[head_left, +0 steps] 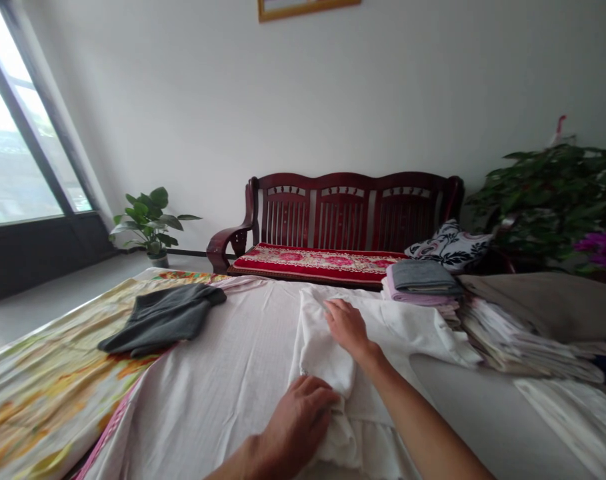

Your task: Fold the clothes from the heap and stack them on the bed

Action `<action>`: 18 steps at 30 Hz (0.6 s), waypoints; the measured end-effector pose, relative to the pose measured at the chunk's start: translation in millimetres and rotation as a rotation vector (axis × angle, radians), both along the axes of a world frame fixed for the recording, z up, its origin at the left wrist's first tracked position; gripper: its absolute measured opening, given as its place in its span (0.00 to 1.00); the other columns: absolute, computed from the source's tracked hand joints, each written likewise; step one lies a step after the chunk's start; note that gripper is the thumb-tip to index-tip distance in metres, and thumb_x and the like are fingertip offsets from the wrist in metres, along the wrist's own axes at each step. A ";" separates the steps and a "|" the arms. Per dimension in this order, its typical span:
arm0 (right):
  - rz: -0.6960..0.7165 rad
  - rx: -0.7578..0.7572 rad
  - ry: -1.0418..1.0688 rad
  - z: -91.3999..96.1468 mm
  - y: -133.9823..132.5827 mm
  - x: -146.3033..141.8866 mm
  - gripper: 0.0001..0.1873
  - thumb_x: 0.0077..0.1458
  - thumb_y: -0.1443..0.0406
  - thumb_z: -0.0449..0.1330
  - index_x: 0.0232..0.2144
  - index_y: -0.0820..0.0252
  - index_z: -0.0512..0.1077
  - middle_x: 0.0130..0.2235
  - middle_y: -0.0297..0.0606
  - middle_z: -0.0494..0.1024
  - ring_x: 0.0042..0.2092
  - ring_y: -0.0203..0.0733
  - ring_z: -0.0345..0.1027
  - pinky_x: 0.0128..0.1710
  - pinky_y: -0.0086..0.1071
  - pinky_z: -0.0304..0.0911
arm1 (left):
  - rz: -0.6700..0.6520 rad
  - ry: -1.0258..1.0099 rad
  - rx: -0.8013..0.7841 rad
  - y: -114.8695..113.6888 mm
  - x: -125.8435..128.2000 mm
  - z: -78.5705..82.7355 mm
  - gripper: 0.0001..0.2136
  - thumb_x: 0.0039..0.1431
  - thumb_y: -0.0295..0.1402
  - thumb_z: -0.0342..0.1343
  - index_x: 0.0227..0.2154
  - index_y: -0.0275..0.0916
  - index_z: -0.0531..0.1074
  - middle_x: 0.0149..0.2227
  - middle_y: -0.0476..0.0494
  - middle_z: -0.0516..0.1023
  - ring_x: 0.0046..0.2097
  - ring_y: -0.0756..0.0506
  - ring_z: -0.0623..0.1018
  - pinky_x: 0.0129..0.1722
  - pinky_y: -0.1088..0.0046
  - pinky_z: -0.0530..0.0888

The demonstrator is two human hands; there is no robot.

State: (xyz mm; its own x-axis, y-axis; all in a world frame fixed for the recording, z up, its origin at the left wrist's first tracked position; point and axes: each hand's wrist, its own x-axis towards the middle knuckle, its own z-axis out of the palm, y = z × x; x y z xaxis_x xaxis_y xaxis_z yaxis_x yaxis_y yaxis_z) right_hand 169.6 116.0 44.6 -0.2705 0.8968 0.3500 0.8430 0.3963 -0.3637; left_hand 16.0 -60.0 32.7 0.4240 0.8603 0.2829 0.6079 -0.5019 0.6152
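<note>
A white garment (327,353) lies partly folded on a white sheet (223,373) in front of me. My left hand (295,427) rests on the garment's near end, fingers curled over a bunched fold. Farther away, my right hand (347,325) lies flat on the cloth with its fingers stretched out, pressing the upper part down.
A dark grey garment (165,319) lies at the left on a yellow floral cloth (43,387). A stack of folded clothes (423,283) and a pile of pale fabrics (513,340) sit at the right. Behind stand a wooden bench (343,220) with a red cushion, and potted plants (150,223).
</note>
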 end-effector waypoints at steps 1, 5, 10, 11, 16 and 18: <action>0.071 0.036 -0.021 1.7 1.6 -8.2 0.22 0.63 0.64 0.53 0.57 0.53 0.71 0.62 0.44 0.69 0.64 0.52 0.58 0.64 0.44 0.48 | -0.013 0.021 0.001 -0.3 0.8 1.7 0.17 0.59 0.23 0.53 0.49 0.45 0.76 0.48 0.46 0.78 0.50 0.44 0.74 0.54 0.68 0.70; 0.201 -0.023 -0.051 -6.0 10.7 -35.7 0.26 0.61 0.62 0.56 0.61 0.55 0.67 0.68 0.43 0.60 0.71 0.51 0.44 0.69 0.48 0.31 | -0.038 0.098 -0.017 -2.0 0.6 4.2 0.20 0.57 0.22 0.53 0.51 0.46 0.73 0.51 0.47 0.77 0.51 0.44 0.74 0.54 0.68 0.70; 0.058 -0.248 -0.009 -25.9 25.5 -41.3 0.24 0.63 0.59 0.54 0.60 0.54 0.68 0.67 0.47 0.63 0.69 0.58 0.50 0.67 0.59 0.38 | 0.087 0.211 0.002 -7.8 -3.2 -1.8 0.14 0.61 0.26 0.52 0.48 0.44 0.74 0.47 0.44 0.77 0.49 0.43 0.75 0.51 0.65 0.71; 0.049 -0.246 -0.003 -28.1 27.6 -40.3 0.24 0.63 0.58 0.54 0.60 0.55 0.68 0.67 0.47 0.63 0.69 0.59 0.50 0.66 0.59 0.38 | 0.127 0.236 0.012 -9.0 -3.6 -1.8 0.12 0.62 0.27 0.52 0.47 0.44 0.74 0.46 0.43 0.78 0.47 0.42 0.75 0.50 0.64 0.71; 0.039 -0.204 0.031 -24.9 27.3 -27.1 0.20 0.63 0.59 0.54 0.55 0.54 0.71 0.65 0.45 0.67 0.67 0.54 0.54 0.66 0.49 0.46 | 0.201 0.278 0.115 -9.9 -6.2 5.9 0.11 0.66 0.30 0.49 0.46 0.45 0.75 0.47 0.44 0.79 0.51 0.41 0.75 0.61 0.51 0.64; 0.011 -0.176 0.048 -19.2 21.7 -11.6 0.20 0.63 0.61 0.53 0.56 0.55 0.71 0.63 0.46 0.69 0.65 0.50 0.58 0.64 0.43 0.50 | 0.136 0.306 0.143 -8.4 -9.5 4.9 0.18 0.65 0.32 0.51 0.57 0.48 0.70 0.58 0.43 0.74 0.61 0.38 0.69 0.66 0.45 0.55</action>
